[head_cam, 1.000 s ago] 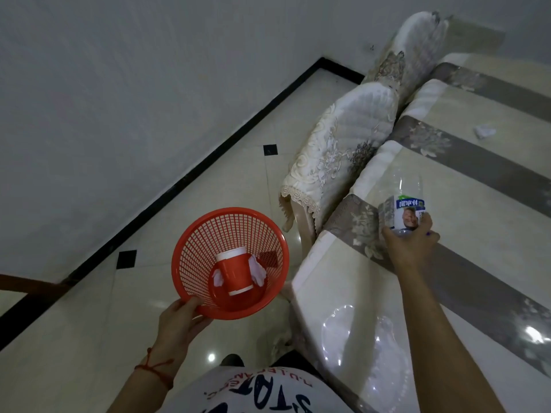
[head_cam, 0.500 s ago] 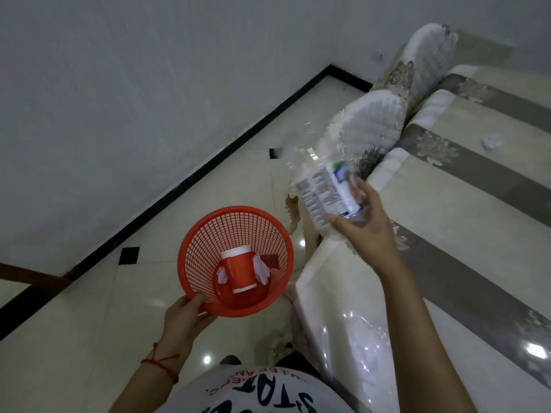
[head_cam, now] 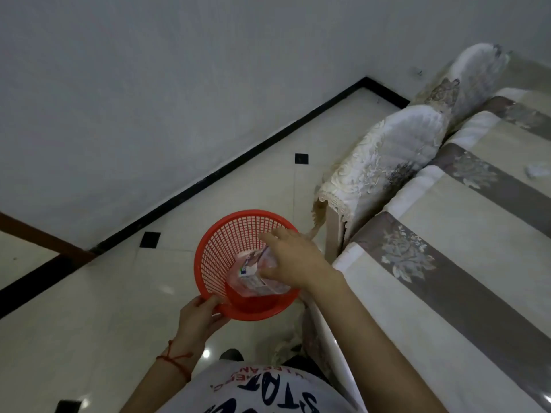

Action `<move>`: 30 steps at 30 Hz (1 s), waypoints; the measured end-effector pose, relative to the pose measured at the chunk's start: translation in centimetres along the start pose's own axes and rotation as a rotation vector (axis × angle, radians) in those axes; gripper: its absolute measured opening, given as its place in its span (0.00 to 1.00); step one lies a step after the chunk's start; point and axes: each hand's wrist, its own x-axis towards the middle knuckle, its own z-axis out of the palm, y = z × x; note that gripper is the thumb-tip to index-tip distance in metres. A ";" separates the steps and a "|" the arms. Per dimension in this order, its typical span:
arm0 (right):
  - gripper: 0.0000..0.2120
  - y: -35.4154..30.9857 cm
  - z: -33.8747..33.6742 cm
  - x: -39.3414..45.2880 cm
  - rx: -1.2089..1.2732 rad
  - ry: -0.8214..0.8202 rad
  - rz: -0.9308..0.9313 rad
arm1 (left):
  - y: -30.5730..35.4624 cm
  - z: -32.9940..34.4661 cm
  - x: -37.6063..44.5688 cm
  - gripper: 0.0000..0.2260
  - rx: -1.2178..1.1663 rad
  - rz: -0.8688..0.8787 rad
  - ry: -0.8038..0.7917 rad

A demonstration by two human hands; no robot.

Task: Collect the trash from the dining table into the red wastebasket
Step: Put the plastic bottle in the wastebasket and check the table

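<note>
Left hand (head_cam: pixel 199 317) grips the basket (head_cam: pixel 220 248) rim at its 7 o'clock point, thumb on top, holding it just beside the table (head_cam: pixel 447 293) edge. Right hand (head_cam: pixel 295 260) sits over the basket mouth at its 3 o'clock side, fingers spread and straight, gripping nothing. Contact with the bottle (head_cam: pixel 253 275) cannot be confirmed. The bottle lies tilted inside the basket, under that palm. 1 paper scrap (head_cam: pixel 539 171) remains on the table at 2 o'clock of view. 2 covered chairs (head_cam: pixel 387 162) stand at 1 o'clock.

The left hand (head_cam: pixel 199 318) gripped the rim of the red wastebasket (head_cam: pixel 220 248), thumb on top and wrist bent. The right arm extended leftward. The right hand (head_cam: pixel 296 260) was palm-down, fingers (head_cam: pixel 269 234) spread over the bottle (head_cam: pixel 253 277); its hold was unclear.
</note>
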 end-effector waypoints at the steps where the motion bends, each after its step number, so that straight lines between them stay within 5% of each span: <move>1: 0.32 -0.2 0.3 0.4 -0.006 0.001 -0.022 | -0.1 -0.2 0.0 0.05 -0.006 -0.006 0.008; 5: 0.28 -0.2 0.8 1.2 0.078 0.047 -0.030 | -0.2 -2.2 0.1 0.12 -0.005 -0.012 0.079; 10: 0.23 0.8 1.4 2.6 0.307 0.178 0.080 | 0.7 -5.8 1.2 0.04 -0.070 -0.032 0.171; 16: 0.21 2.3 5.1 6.4 0.502 0.061 0.300 | 3.6 -10.1 5.5 0.10 -0.161 -0.057 0.222; 30: 0.21 1.6 10.8 18.3 0.751 0.013 0.790 | 22.5 -11.7 20.5 0.03 0.021 0.030 0.028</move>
